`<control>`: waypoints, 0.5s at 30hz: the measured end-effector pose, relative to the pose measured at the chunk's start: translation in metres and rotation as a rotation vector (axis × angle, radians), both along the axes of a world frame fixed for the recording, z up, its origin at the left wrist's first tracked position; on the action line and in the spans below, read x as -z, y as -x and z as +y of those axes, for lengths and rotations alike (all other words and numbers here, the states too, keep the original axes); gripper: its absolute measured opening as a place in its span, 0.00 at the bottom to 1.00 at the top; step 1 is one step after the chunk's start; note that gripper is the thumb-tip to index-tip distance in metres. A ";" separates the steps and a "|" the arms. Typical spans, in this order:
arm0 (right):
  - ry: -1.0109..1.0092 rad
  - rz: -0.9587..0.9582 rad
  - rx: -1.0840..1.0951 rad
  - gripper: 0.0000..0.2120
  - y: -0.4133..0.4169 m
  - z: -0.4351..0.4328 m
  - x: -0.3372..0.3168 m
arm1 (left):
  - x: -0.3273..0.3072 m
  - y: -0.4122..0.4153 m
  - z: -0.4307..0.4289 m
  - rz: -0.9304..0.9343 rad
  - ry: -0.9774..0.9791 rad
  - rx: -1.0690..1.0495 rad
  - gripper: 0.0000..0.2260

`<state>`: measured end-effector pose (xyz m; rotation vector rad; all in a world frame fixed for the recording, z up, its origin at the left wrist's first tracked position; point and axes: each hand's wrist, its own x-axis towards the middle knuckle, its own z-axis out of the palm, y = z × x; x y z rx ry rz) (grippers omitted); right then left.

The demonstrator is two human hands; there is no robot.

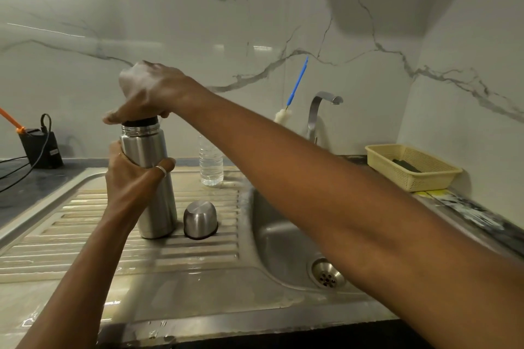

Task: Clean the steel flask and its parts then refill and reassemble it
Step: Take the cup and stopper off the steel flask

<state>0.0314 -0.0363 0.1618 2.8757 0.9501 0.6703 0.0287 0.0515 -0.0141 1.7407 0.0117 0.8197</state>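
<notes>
Now we have the flask [158, 207] standing upright left of the sink basin [272, 235], long axis vertical. Our left hand [127, 181] wraps its body; our right hand [150, 91] sits directly above, fingers curled round the black stopper [140, 123], seemingly ready to twist.

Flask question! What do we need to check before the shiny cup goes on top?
1. The flask stands upright on the draining board: ok.
2. The left hand grips the flask's body to steady it: ok.
3. The stopper sits in the neck under the right hand: ok.
4. The stopper is screwed fully tight: cannot tell.
5. There is water inside the flask: cannot tell, the steel hides it.
6. The cup is close by, upside down beside the flask: ok.
</notes>
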 end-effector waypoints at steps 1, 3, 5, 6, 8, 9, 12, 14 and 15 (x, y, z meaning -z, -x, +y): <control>-0.018 0.035 -0.010 0.18 -0.003 0.000 0.001 | 0.000 0.000 0.000 -0.001 0.002 -0.004 0.31; -0.073 0.191 -0.048 0.14 -0.007 -0.001 -0.002 | 0.000 0.000 -0.001 -0.001 0.004 -0.007 0.31; -0.111 0.374 -0.083 0.12 -0.013 -0.006 -0.008 | 0.000 0.001 -0.002 -0.001 -0.008 -0.003 0.31; -0.127 0.448 -0.098 0.13 -0.012 -0.008 -0.012 | -0.001 0.001 -0.002 -0.002 -0.012 0.000 0.32; -0.129 0.546 -0.119 0.19 -0.007 -0.014 -0.017 | -0.001 0.002 -0.004 -0.004 -0.011 0.007 0.32; -0.117 0.554 -0.126 0.19 -0.004 -0.016 -0.018 | -0.001 0.003 -0.004 -0.003 -0.011 0.005 0.32; -0.080 0.428 -0.069 0.14 -0.003 -0.012 -0.016 | -0.001 0.003 -0.004 0.003 -0.005 0.002 0.32; -0.063 0.233 0.020 0.20 -0.001 -0.007 -0.009 | -0.002 0.002 -0.004 0.005 -0.003 -0.009 0.32; -0.045 0.128 0.051 0.22 0.004 -0.005 -0.006 | -0.002 0.001 -0.004 0.006 0.002 -0.017 0.31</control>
